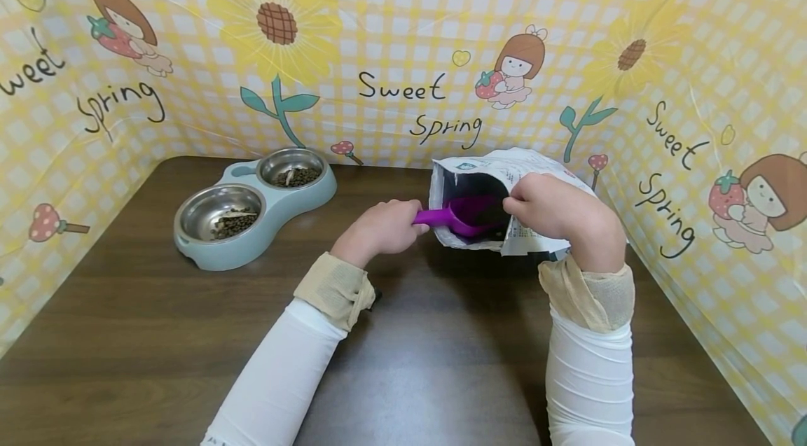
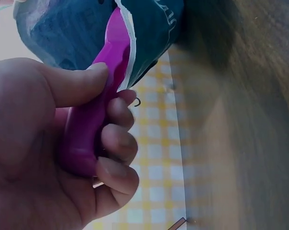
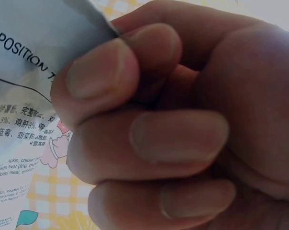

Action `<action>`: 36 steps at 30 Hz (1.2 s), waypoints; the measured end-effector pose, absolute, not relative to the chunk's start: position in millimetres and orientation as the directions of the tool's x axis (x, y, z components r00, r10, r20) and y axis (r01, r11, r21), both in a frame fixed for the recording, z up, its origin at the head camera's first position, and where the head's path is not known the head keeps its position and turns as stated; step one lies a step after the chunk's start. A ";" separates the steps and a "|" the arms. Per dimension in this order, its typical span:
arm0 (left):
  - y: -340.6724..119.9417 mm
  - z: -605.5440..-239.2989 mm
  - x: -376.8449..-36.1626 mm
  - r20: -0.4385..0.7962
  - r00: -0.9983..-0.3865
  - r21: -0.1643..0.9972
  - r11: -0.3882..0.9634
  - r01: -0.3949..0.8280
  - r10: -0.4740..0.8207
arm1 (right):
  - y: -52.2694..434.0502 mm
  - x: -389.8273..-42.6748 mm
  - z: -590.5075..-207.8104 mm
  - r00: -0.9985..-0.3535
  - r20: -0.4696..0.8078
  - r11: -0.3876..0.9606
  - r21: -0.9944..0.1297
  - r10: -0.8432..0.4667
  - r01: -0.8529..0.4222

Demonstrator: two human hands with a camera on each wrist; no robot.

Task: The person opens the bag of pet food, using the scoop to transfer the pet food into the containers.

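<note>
A purple scoop reaches into the mouth of a white printed pet food bag that lies on its side on the table. My left hand grips the scoop's handle, fingers curled round it and thumb along the top. At the opening, my right hand pinches the bag's edge between thumb and forefinger. Small print shows on the bag in the right wrist view. The bag's inside is dark, so how much the scoop holds cannot be seen.
A pale blue double feeder stands at the left. Its two steel bowls hold brown kibble with some lighter pieces. Yellow checked cloth walls the back and both sides of the dark wooden table.
</note>
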State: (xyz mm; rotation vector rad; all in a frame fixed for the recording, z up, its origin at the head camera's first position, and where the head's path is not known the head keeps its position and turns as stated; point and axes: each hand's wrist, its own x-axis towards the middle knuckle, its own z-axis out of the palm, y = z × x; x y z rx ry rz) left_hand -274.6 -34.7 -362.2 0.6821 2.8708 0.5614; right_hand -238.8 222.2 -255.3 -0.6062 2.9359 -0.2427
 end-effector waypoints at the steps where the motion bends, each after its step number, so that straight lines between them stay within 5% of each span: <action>1: -35.4 -362.3 -274.7 -0.051 -0.885 0.379 0.829 0.412 0.463 | 222.5 -239.0 -255.5 -0.909 -0.097 0.905 -0.184 -0.404 -0.383; 36: -71.0 -353.3 -281.3 -0.057 -0.848 0.437 0.776 0.454 0.528 | 221.9 -236.7 -252.5 -0.909 -0.121 0.907 -0.202 -0.398 -0.370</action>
